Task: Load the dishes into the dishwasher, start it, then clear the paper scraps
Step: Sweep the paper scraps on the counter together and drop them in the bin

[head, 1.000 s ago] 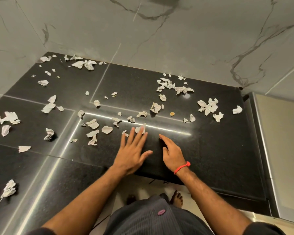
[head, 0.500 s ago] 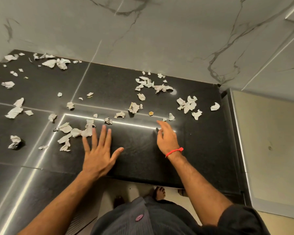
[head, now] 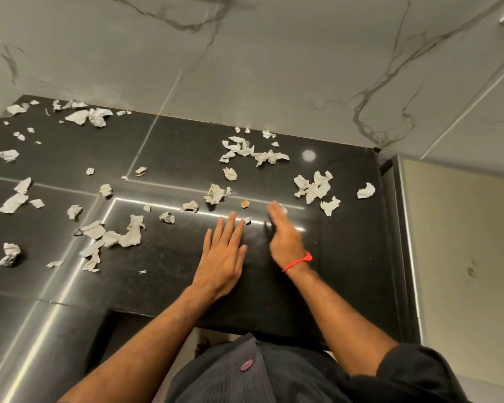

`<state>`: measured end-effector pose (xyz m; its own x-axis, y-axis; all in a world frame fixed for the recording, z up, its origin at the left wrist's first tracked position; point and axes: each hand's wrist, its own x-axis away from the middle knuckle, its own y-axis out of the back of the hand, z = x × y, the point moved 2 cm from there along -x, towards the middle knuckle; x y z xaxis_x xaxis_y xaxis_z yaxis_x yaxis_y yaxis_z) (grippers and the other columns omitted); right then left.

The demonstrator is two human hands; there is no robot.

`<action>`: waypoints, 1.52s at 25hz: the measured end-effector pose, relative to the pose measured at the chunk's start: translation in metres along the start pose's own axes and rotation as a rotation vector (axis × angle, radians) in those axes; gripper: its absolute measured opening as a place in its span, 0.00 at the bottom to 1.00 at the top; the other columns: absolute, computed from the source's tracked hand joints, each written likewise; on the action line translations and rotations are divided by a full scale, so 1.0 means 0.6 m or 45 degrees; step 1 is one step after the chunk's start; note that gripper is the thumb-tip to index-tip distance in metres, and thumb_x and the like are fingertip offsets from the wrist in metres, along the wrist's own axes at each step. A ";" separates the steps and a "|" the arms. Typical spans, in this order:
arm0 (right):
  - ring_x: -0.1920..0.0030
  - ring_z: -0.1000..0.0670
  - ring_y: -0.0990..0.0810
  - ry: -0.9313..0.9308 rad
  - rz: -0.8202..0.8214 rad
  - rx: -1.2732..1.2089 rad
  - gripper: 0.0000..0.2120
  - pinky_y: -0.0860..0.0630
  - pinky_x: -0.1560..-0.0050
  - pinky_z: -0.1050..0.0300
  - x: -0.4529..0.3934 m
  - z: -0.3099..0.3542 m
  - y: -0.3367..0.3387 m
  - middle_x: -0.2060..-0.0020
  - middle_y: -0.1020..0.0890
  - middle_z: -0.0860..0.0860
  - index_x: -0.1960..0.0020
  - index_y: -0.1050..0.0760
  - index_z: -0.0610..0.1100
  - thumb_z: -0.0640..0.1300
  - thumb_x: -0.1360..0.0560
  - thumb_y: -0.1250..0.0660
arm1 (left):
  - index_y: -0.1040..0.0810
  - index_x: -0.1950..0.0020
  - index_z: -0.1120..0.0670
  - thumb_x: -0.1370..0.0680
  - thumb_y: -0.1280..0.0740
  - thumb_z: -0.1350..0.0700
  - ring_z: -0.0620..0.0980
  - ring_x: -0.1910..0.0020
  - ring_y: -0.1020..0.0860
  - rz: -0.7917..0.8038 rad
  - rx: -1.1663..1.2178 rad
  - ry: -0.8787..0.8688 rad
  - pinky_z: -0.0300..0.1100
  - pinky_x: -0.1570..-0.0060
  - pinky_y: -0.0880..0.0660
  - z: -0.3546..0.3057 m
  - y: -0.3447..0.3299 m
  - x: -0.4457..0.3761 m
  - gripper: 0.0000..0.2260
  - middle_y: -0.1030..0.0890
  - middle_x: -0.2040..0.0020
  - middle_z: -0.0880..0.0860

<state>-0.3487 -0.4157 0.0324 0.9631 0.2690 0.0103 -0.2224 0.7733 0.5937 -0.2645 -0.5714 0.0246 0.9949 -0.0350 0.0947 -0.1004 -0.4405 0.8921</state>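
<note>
Torn white paper scraps lie scattered over a glossy black countertop [head: 341, 257]. One pile of scraps [head: 114, 237] sits left of my hands, another cluster of scraps [head: 314, 187] at the right back, and more scraps [head: 253, 154] near the wall. My left hand [head: 223, 254] lies flat on the counter, fingers together and extended, holding nothing. My right hand [head: 284, 231], with a red wrist band, stands on its edge just right of it, blurred, fingertips beside a small scrap [head: 282, 209]. A tiny brown crumb [head: 245, 203] lies just beyond my fingers.
A grey marble-veined wall [head: 259, 68] rises behind the counter. A beige panel [head: 463, 242] with a metal edge stands at the counter's right end. The counter's front edge is cut back near my body, with the floor and a foot showing below.
My left hand slid right, from beside the left pile toward my right hand. My right hand turned onto its edge and reached slightly farther back. The view shifted a little.
</note>
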 end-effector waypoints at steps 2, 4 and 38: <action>0.27 0.44 0.32 -0.116 -0.192 0.014 0.28 0.47 0.31 0.77 0.007 -0.040 0.067 0.29 0.28 0.41 0.29 0.31 0.36 0.26 0.27 0.46 | 0.57 0.16 0.49 0.15 0.53 0.42 0.50 0.19 0.66 0.075 -0.047 -0.028 0.55 0.20 0.61 -0.019 -0.018 -0.036 0.29 0.65 0.18 0.47; 0.29 0.45 0.29 -0.144 -0.166 0.091 0.25 0.46 0.33 0.78 0.014 -0.061 0.100 0.31 0.26 0.42 0.29 0.29 0.37 0.26 0.25 0.44 | 0.60 0.17 0.51 0.16 0.56 0.38 0.52 0.19 0.67 0.155 -0.228 -0.049 0.58 0.20 0.60 -0.030 -0.035 -0.067 0.32 0.66 0.18 0.49; 0.22 0.44 0.42 0.088 0.043 0.311 0.22 0.43 0.23 0.42 -0.013 0.077 -0.122 0.27 0.30 0.46 0.28 0.30 0.42 0.34 0.22 0.41 | 0.57 0.16 0.49 0.17 0.57 0.34 0.51 0.19 0.67 0.003 -0.311 -0.027 0.63 0.22 0.63 0.196 0.091 -0.077 0.33 0.66 0.18 0.46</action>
<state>-0.3326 -0.5010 0.0262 0.9413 0.3372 -0.0164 -0.2029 0.6038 0.7709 -0.3149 -0.6994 0.0169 0.9944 -0.0553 0.0898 -0.0995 -0.2106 0.9725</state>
